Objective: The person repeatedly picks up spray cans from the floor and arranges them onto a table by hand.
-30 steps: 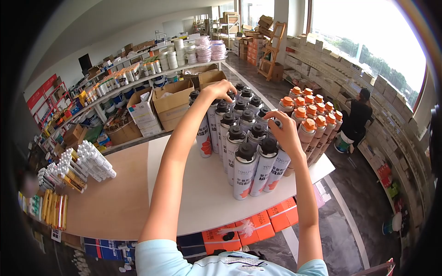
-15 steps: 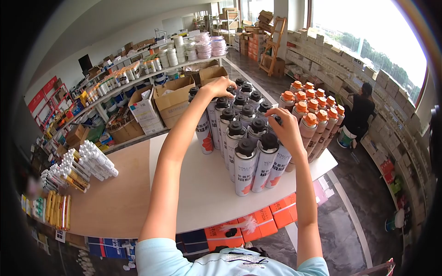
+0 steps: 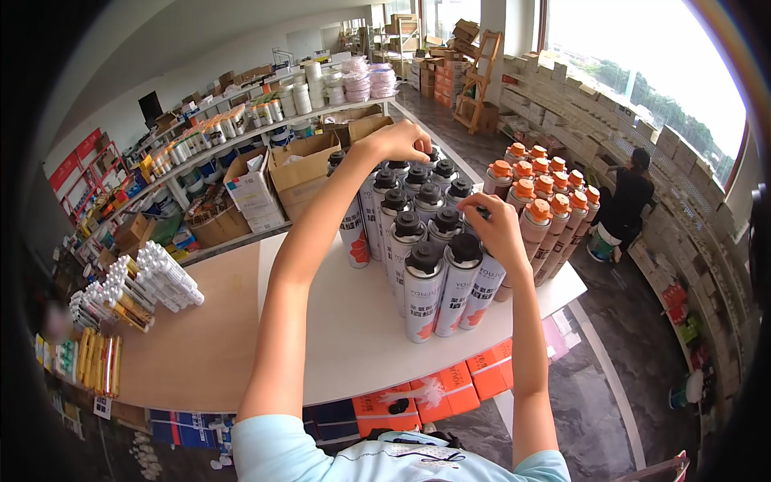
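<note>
A tight group of upright white aerosol cans (image 3: 422, 301) with black caps stands on the table; their labels show orange-red marks. My left hand (image 3: 397, 143) reaches over the back of this group, fingers curled downward among the rear caps. What those fingertips hold, if anything, is hidden. At the group's right side, my right hand (image 3: 496, 225) has its fingers bent round the black cap (image 3: 483, 212) of one can. Beside that hand, to its right, stand several brownish cans (image 3: 536, 225) with orange caps.
White and yellow tubes (image 3: 165, 277) are stacked on the left of the table (image 3: 217, 353). Open cardboard boxes (image 3: 303, 173) and a loaded shelf lie behind. Orange boxes (image 3: 450, 392) sit below the front edge. A person (image 3: 630, 193) is at the right-hand shelves.
My left hand has lifted slightly and shifted right over the rear caps. My right hand stays at nearly the same can. The view has shifted slightly.
</note>
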`<control>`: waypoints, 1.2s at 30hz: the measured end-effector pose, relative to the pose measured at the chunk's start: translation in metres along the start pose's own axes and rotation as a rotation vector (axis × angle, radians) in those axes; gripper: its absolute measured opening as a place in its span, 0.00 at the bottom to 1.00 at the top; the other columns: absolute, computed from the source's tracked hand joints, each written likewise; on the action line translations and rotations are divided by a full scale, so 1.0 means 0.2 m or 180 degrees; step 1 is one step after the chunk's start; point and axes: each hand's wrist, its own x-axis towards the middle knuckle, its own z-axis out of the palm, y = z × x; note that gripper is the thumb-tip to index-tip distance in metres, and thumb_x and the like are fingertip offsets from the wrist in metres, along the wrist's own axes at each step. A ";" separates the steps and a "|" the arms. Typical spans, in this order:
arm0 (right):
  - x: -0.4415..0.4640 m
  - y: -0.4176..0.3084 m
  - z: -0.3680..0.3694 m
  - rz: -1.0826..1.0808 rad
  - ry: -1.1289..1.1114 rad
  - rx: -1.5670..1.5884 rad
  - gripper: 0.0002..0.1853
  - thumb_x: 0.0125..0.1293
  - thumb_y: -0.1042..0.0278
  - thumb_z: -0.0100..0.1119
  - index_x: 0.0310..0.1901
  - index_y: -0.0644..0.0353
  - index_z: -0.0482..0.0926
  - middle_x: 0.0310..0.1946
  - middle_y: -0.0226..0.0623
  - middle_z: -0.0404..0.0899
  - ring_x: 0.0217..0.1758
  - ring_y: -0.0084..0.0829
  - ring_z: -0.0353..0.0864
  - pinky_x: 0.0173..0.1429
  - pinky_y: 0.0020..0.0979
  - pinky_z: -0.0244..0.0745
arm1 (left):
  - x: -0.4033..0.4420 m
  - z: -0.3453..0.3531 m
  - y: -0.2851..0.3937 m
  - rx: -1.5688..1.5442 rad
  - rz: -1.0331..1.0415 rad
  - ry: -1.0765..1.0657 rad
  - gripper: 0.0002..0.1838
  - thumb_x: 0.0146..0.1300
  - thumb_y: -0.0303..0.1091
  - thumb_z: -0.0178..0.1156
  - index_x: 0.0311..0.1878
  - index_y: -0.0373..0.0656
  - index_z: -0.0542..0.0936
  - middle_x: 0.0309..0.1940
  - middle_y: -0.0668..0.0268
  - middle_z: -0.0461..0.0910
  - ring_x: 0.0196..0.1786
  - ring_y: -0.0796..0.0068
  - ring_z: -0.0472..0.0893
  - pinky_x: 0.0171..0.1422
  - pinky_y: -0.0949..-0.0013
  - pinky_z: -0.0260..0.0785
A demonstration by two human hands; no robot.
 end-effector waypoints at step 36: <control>-0.17 -0.19 0.08 -0.0394 0.0807 0.0730 0.08 0.64 0.77 0.56 0.41 0.65 0.84 0.35 0.39 0.82 0.40 0.27 0.81 0.46 0.27 0.73 | -0.51 0.10 0.02 0.0009 -0.0872 0.0277 0.24 0.57 0.43 0.72 0.55 0.43 0.84 0.47 0.51 0.84 0.52 0.53 0.84 0.57 0.58 0.75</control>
